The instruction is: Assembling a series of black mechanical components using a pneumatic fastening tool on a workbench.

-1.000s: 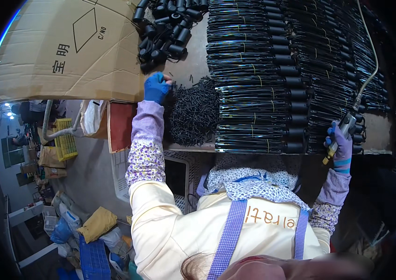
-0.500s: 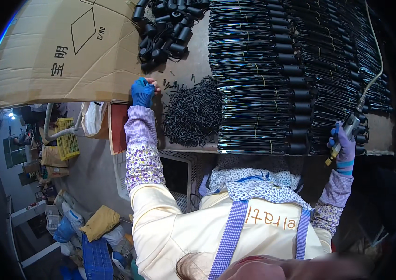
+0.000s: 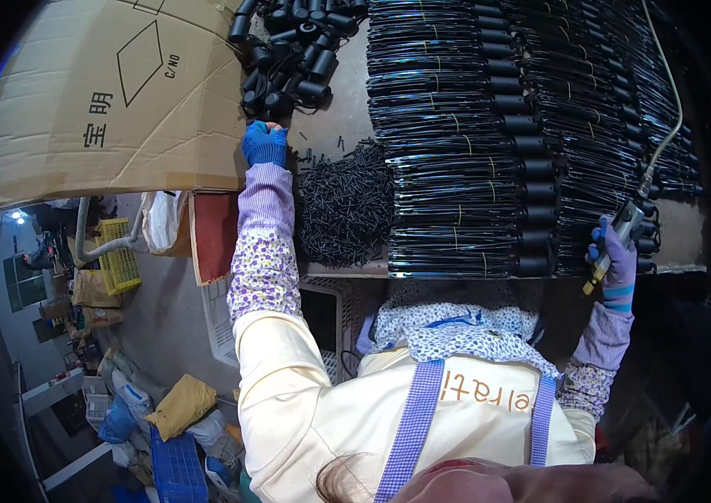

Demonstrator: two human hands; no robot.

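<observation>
My left hand (image 3: 265, 144), in a blue glove, reaches up to the edge of a heap of short black cylindrical parts (image 3: 288, 59), beside the cardboard flap (image 3: 112, 101); its fingers are curled and I cannot tell if they hold a part. Just right of my left forearm lies a pile of small black screws (image 3: 347, 205). My right hand (image 3: 615, 251), in a purple glove, grips a corded hand tool (image 3: 628, 225) at the table's right front edge. Its pale cable (image 3: 666, 109) runs up over the rows of bundled black rods (image 3: 490, 134).
The table's front edge (image 3: 355, 272) runs in front of my chest. To the left, below table level, are a yellow crate (image 3: 116, 256), a white bag (image 3: 158, 222), sacks, a blue crate (image 3: 175, 469) and other clutter on the floor.
My left hand has moved left and up, from the screw pile toward the heap of black cylindrical parts. My right hand with the tool has stayed in place.
</observation>
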